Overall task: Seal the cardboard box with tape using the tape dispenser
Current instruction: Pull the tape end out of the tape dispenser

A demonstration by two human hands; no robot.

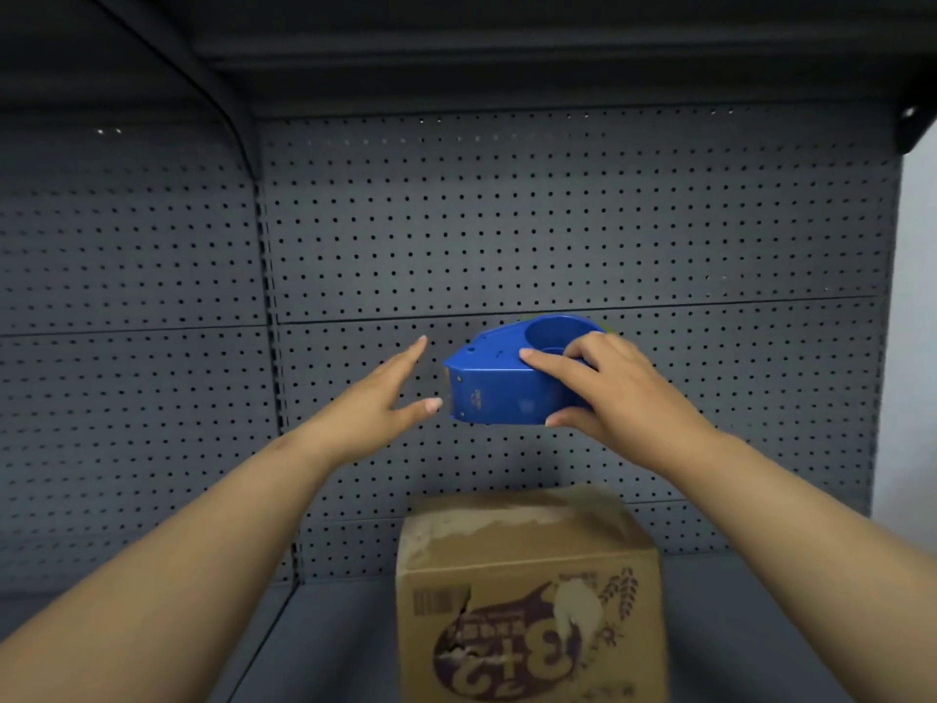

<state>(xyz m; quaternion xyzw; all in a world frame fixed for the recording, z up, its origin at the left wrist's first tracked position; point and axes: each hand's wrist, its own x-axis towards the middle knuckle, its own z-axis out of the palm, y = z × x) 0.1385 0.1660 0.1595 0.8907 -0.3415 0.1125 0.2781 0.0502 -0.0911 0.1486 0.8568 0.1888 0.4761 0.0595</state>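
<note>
Cardboard box (527,596) low and nearest, standing on the shelf (760,626), flaps down, no fresh tape visible. Above it, tape dispenser (512,378) raised in the air, gripped by right hand (613,393), cutter end turned leftward. Left hand (375,403) open, empty, fingers spread just beside that end, probably to catch the tape's end. Behind, grey pegboard (557,220).

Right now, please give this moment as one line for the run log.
right hand: holds tape dispenser | left hand: open, near its front | cardboard box: below, on shelf
</note>
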